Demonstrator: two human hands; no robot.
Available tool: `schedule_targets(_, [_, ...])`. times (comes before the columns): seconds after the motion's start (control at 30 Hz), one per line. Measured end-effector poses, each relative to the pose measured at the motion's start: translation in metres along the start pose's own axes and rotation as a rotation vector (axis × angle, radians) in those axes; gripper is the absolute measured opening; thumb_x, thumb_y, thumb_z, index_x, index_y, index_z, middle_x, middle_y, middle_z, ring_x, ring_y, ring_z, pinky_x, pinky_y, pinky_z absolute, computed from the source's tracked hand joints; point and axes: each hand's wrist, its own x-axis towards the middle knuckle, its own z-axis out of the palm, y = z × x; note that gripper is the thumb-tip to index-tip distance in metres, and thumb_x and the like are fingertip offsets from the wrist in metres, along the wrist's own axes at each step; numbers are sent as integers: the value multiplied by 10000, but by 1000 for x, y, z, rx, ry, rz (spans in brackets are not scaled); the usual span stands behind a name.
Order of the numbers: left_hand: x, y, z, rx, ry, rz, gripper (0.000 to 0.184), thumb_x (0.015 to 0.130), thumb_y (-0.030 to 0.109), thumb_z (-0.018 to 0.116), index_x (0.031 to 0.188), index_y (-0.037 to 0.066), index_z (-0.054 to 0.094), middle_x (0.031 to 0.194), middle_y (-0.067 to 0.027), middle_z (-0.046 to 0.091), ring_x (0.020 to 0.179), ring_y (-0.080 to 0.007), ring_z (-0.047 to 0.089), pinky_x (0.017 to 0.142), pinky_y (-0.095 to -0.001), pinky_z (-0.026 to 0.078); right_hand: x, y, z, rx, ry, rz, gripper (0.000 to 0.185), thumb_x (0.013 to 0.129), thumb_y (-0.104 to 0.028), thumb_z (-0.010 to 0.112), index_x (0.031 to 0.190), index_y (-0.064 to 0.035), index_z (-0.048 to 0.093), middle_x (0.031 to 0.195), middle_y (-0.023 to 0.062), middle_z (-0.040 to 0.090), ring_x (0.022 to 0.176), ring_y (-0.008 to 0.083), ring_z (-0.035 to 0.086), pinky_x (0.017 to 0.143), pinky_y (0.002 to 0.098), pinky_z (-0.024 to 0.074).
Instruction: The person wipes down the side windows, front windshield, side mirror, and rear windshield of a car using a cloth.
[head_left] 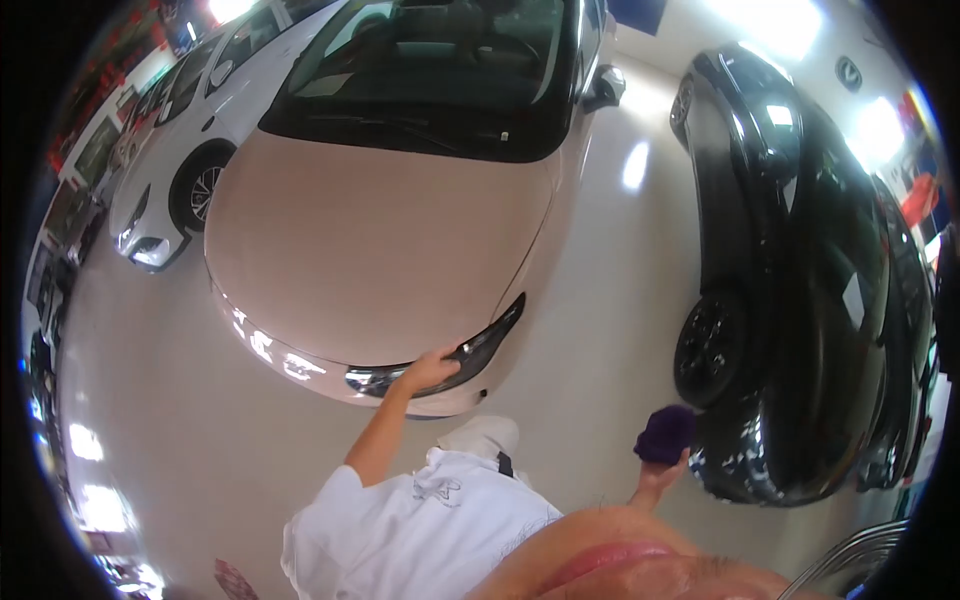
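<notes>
My left hand reaches forward and rests on the headlight of a pale pink car. Its fingers lie stretched over the lamp's dark surface, with nothing visible in them. Out to the right, my right hand grips a bunched dark purple cloth. The cloth is held up beside the front of a black car; I cannot tell whether it touches that car.
A white car stands to the left of the pink one. Glossy pale floor runs between the pink and black cars. The pink car's side mirror juts toward that gap. More vehicles line the far left edge.
</notes>
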Motion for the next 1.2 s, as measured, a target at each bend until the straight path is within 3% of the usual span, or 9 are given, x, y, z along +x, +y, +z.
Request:
schedule_targets(0.07, [13, 102, -31, -610, 159, 55, 476, 916, 277, 650, 1312, 25, 567, 1325, -186, 585, 1243, -305, 555, 1012, -381, 468, 67, -30, 61, -126, -200, 51, 585, 977, -455, 457, 1460, -126, 475, 1431, 92, 548, 1280, 316, 541, 1072, 508, 428])
schedule_targets(0.13, [32, 178, -72, -1679, 331, 576, 454, 959, 267, 628, 1348, 51, 536, 1334, -89, 595, 1182, -251, 593, 963, -350, 488, 121, -47, 115, 2, -222, 225, 617, 981, -464, 463, 1484, -107, 435, 1487, 100, 491, 1332, 320, 495, 1112, 510, 390])
schedule_targets(0.17, [35, 222, -91, -1737, 305, 834, 457, 958, 269, 628, 1348, 51, 534, 1334, -89, 593, 1183, -250, 591, 965, -350, 486, 162, -51, 117, 33, -269, 238, 615, 982, -449, 476, 1485, -98, 430, 1493, 100, 484, 1340, 318, 488, 1126, 507, 375])
schedule_targets(0.37, [86, 431, -72, -1067, -81, 1503, 473, 951, 285, 626, 1351, 53, 527, 1328, -90, 584, 1189, -247, 579, 977, -353, 477, 284, -48, 159, -44, -251, 203, 529, 992, -377, 525, 1423, -71, 508, 1451, 100, 529, 1341, 304, 487, 1146, 478, 358])
schedule_targets(0.57, [212, 541, -40, -870, -132, 1578, 488, 945, 300, 625, 1353, 55, 520, 1323, -91, 574, 1194, -244, 567, 990, -355, 468, 332, -75, 217, -131, -475, 145, 678, 998, -443, 441, 1544, -69, 295, 1565, 131, 369, 1447, 331, 335, 1200, 498, 245])
schedule_targets(0.63, [253, 559, -32, -840, -126, 1594, 494, 943, 306, 624, 1354, 55, 517, 1322, -91, 571, 1196, -243, 563, 994, -356, 464, 375, -92, 193, -22, -374, 324, 678, 995, -447, 448, 1537, -65, 310, 1550, 142, 387, 1424, 347, 368, 1181, 519, 276])
schedule_targets(0.77, [314, 586, -11, -761, 14, 1712, 504, 938, 316, 624, 1356, 56, 512, 1318, -92, 565, 1200, -240, 555, 1002, -358, 458, 513, -93, 229, -149, -753, 164, 692, 969, -450, 505, 1529, -83, 334, 1535, 142, 410, 1394, 347, 410, 1145, 541, 326])
schedule_targets(1.0, [372, 640, 0, -655, 373, 1780, 523, 931, 334, 622, 1359, 58, 503, 1312, -93, 553, 1206, -237, 542, 1017, -361, 447, 689, -100, 331, -104, -680, 505, 722, 936, -390, 579, 1543, -98, 317, 1543, 136, 401, 1405, 337, 396, 1150, 526, 319])
schedule_targets(1.2, [360, 675, -24, -463, 667, 1787, 539, 924, 349, 620, 1361, 60, 496, 1307, -94, 544, 1211, -234, 530, 1029, -363, 438, 811, -6, 442, 157, -763, 718, 615, 981, -392, 534, 1500, -88, 405, 1556, 116, 391, 1429, 345, 355, 1173, 532, 279])
